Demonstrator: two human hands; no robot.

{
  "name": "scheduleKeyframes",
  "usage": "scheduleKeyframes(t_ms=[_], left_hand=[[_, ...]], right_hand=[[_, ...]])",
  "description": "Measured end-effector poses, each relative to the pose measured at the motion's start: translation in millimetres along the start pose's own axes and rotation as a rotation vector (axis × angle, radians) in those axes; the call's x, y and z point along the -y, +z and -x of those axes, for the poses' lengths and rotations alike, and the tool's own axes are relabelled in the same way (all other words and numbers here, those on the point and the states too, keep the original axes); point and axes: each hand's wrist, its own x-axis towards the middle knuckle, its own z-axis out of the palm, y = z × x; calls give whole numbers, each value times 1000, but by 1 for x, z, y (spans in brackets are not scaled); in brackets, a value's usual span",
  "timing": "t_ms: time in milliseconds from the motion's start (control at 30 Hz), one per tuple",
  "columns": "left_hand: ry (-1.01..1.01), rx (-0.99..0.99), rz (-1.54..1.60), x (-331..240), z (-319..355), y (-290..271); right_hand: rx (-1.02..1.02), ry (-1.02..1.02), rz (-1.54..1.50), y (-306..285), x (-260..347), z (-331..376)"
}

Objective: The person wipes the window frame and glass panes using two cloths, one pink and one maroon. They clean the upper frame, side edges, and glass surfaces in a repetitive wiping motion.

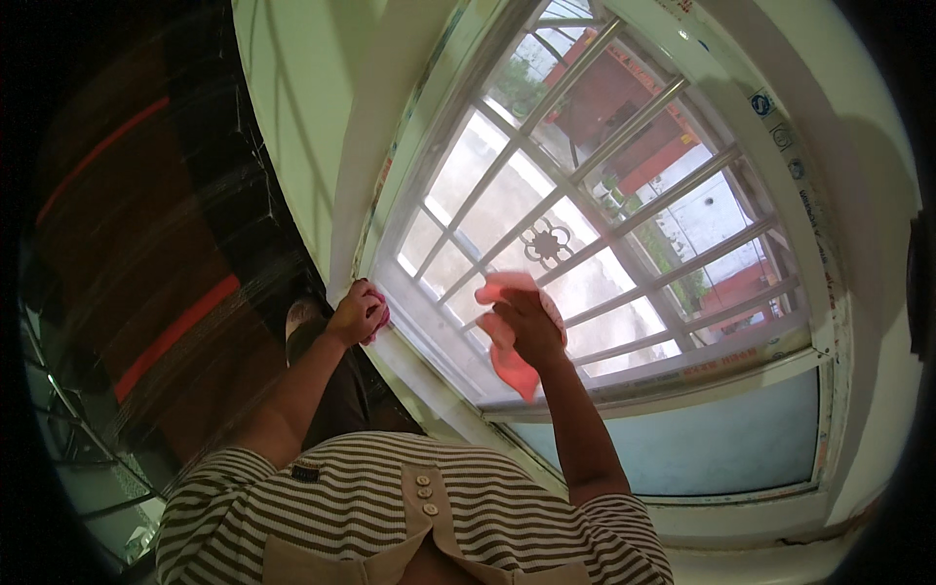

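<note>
My right hand (534,327) is closed on a coral-pink cloth (515,370), held up in front of the barred window (597,244). Part of the cloth hangs below the fingers and part shows above them. Whether it touches the pane I cannot tell. At the window's left side, my left hand (357,314) rests by the lower frame corner, its fingers curled around a crumpled dark-pink cloth (380,322). Only a small part of that second cloth shows past the fingers.
Metal bars with a flower-shaped ornament (546,242) cross the window. Beneath it is a frosted lower panel (673,439). Dark stairs with red stripes (175,336) drop away at the left, with a metal railing (68,409) beyond. Pale wall (297,127) adjoins the frame.
</note>
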Motion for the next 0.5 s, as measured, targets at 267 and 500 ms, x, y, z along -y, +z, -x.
scheduleKeyframes(t_ms=[267,500], left_hand=[[41,-22,3,-3,-3,-2],[28,-32,12,-6,-6,0]], right_hand=[[-687,-5,466,-152,-17,-16],[-1099,-34,199,-186,-23,-26]])
